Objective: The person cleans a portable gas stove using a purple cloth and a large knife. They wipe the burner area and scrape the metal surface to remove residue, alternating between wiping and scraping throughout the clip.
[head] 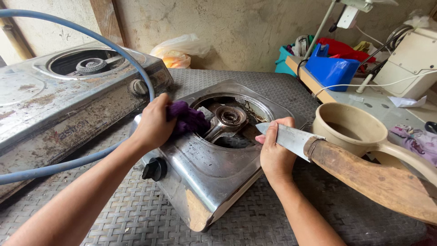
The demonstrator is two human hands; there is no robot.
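A small steel single-burner stove (205,177) sits tilted on a grey woven mat (127,214), its burner head (230,116) exposed in the round opening. My left hand (152,125) is closed on a purple cloth (191,118) and presses it against the opening's left rim. At the stove's right edge, my right hand (275,157) grips the blade of a knife (296,139) near the tip. The knife's thick wooden handle (373,177) points to the lower right.
A larger dirty two-burner stove (54,100) lies at the left with a blue hose (123,54) looping over it. A beige plastic dipper (350,127) stands at the right. Behind it a low table holds a blue container (330,68) and a white machine (409,59). A plastic bag (177,52) rests against the wall.
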